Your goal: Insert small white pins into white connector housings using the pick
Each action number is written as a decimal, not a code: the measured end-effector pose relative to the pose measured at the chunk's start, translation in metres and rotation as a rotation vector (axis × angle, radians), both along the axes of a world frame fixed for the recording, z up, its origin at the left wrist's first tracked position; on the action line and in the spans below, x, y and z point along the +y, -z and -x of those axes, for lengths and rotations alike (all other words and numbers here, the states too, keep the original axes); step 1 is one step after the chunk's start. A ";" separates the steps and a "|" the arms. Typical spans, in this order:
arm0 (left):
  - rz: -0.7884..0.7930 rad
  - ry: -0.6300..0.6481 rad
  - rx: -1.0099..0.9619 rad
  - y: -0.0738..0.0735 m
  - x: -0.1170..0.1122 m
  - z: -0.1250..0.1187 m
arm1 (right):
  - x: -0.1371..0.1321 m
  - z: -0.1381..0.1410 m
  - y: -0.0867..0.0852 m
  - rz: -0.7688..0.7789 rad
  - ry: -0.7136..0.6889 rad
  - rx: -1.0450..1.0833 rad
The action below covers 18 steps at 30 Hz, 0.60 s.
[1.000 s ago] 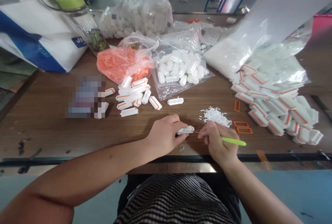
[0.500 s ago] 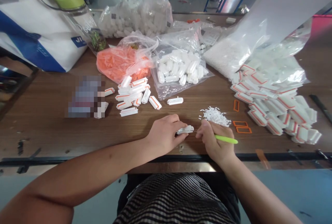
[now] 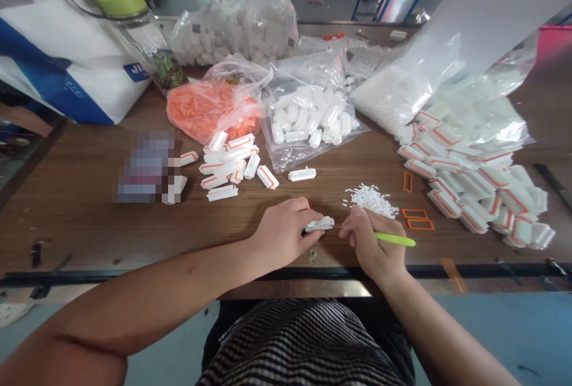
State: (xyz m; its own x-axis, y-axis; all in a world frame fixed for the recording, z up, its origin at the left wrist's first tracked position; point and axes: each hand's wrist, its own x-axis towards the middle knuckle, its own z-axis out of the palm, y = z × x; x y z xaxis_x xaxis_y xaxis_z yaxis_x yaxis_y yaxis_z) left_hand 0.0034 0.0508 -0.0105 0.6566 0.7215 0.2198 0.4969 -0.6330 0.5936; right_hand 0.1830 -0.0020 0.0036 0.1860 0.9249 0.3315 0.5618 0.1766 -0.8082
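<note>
My left hand point(image 3: 290, 228) is closed on a small white plastic housing point(image 3: 322, 223), which has a row of dark slots along its side. Between the fingers of my right hand point(image 3: 373, 240) is a thin-tipped tool with a lime-green handle point(image 3: 395, 239). The tool's fine metal tip reaches the right end of the housing; whether it touches a slot is too small to tell. Just beyond my right hand lies a heap of tiny white pieces point(image 3: 370, 200). Orange rectangular frames point(image 3: 417, 224) rest to its right. A single white housing point(image 3: 302, 174) lies farther back.
White housings with orange frames form a small pile point(image 3: 230, 162) at left and a large pile point(image 3: 478, 177) at right. Behind stand a bag of orange parts point(image 3: 210, 106), a bag of white housings point(image 3: 308, 115), a bag of white bits point(image 3: 397, 91) and a green-lidded bottle point(image 3: 120, 2).
My right hand and the green-handled tool have shifted slightly to the right. My left hand and the housing stay in place.
</note>
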 end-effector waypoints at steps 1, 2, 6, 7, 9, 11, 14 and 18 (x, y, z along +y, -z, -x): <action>0.003 -0.001 -0.002 0.000 0.000 0.000 | 0.000 -0.001 0.000 0.002 0.022 0.016; 0.006 -0.002 -0.006 -0.001 0.000 0.000 | -0.001 -0.002 0.000 0.001 0.042 0.032; 0.018 -0.003 -0.026 -0.001 -0.001 0.000 | -0.001 -0.004 0.002 -0.004 0.048 0.062; 0.019 -0.002 -0.028 -0.001 -0.001 0.000 | -0.001 -0.004 0.003 -0.001 0.038 0.055; 0.020 0.000 -0.024 -0.001 0.000 0.000 | -0.001 -0.004 0.003 0.005 0.023 0.036; 0.016 0.003 -0.014 0.000 0.000 0.000 | 0.000 -0.003 0.002 0.004 0.005 0.012; -0.002 0.004 -0.015 0.001 0.000 0.001 | 0.001 -0.002 -0.003 -0.008 -0.024 -0.044; -0.017 0.003 -0.018 0.001 0.000 0.000 | 0.001 -0.001 -0.005 -0.021 -0.049 -0.097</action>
State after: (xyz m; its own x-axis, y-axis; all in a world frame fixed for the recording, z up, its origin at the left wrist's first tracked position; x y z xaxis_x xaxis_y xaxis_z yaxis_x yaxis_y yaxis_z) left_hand 0.0034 0.0512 -0.0118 0.6548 0.7156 0.2434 0.4845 -0.6445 0.5915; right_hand 0.1841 -0.0015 0.0087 0.1063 0.9247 0.3656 0.6277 0.2228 -0.7459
